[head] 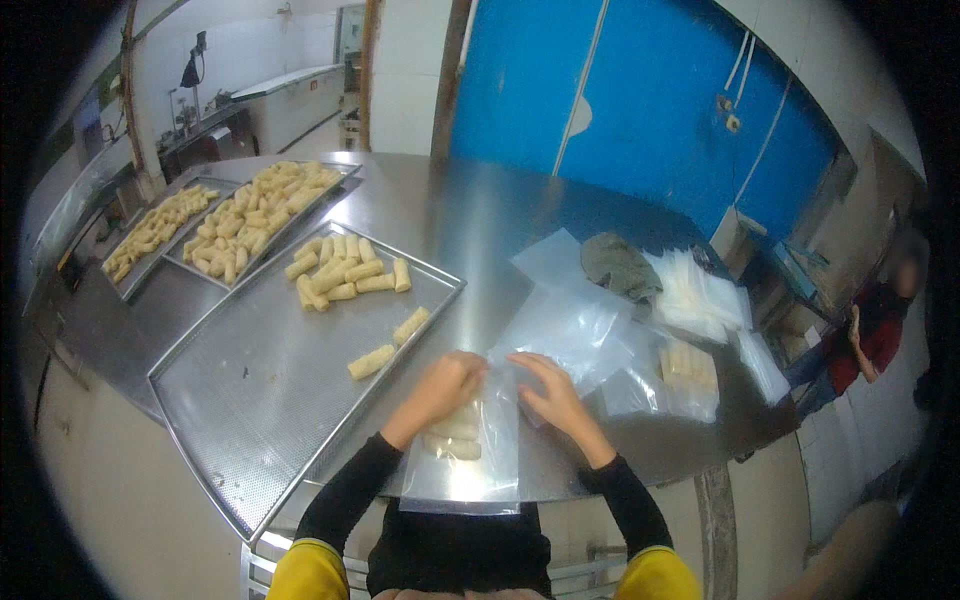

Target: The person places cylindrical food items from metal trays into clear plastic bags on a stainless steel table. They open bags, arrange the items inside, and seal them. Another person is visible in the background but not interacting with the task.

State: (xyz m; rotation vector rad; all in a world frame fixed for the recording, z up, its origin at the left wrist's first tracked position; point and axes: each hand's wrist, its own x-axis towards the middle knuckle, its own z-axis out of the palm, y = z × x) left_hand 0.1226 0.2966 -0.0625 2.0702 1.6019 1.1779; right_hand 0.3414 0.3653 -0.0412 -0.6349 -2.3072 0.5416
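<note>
A clear plastic bag (pixel 499 450) lies flat at the near edge of the steel table, with several pale rolls (pixel 454 448) inside it. My left hand (pixel 457 379) is over the bag's upper left part, fingers curled; whether it grips the film is not clear. To the right, my right hand (pixel 546 382) has its fingers spread at the bag's upper right edge. Left of the bag, a perforated metal tray (pixel 277 397) holds a group of rolls (pixel 337 274), and two more rolls lie apart near its right rim. A filled bag of rolls (pixel 688 371) rests at the right.
Two more trays of rolls (pixel 259 214) (pixel 161 229) stand at the back left of the steel table (pixel 397 187). Loose clear bags (pixel 570 330), a grey-green cloth (pixel 621 268) and a stack of bags (pixel 701 296) lie at the right. Another person (pixel 874 337) is at the far right.
</note>
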